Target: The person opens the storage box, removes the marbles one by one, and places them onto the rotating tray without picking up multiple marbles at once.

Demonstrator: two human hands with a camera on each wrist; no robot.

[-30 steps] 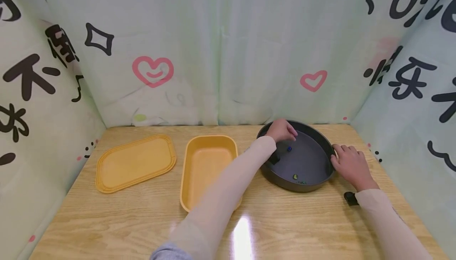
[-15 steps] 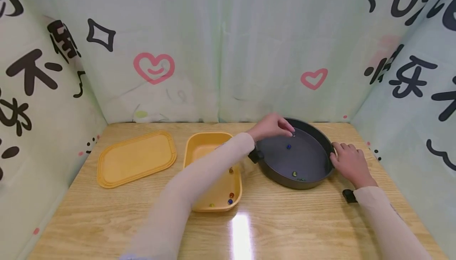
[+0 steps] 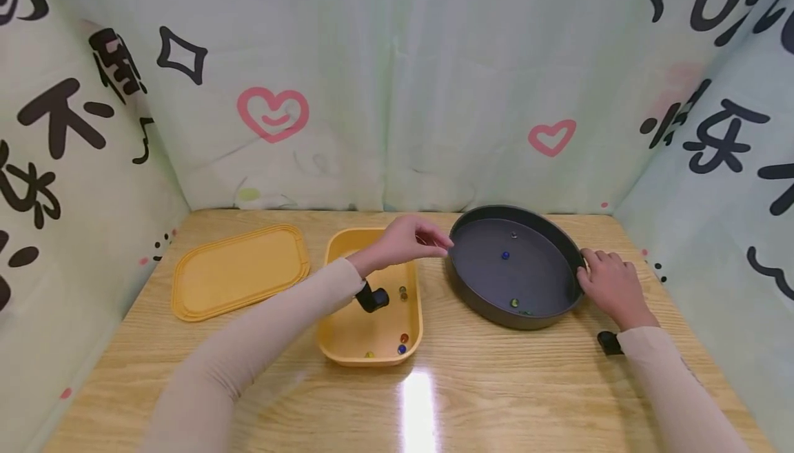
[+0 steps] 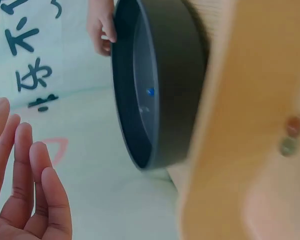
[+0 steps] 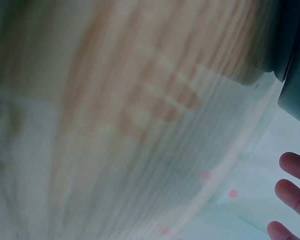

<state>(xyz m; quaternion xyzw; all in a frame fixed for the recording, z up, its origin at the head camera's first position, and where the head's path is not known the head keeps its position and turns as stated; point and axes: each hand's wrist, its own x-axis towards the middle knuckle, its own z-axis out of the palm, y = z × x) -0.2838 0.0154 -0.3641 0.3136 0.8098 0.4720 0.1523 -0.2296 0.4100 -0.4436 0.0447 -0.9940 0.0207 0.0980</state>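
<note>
Left hand [image 3: 406, 240]: released, fingers loose
Right hand [image 3: 613, 289]: relaxed, touching the round pan [image 3: 536, 277]
Pan's blue marble [image 3: 505, 255]: head + left wrist cams
Yellow lid [image 3: 240, 272]: head cam only

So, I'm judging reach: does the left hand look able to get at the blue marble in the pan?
Probably yes: the left hand is close to the pan, which is open on top; nothing covers the blue marble, only the rim stands between.

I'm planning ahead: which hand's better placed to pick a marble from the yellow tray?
Probably the left hand: it hangs by the yellow tray, apparently empty; the right hand, farther off, touches the dark pan.
</note>
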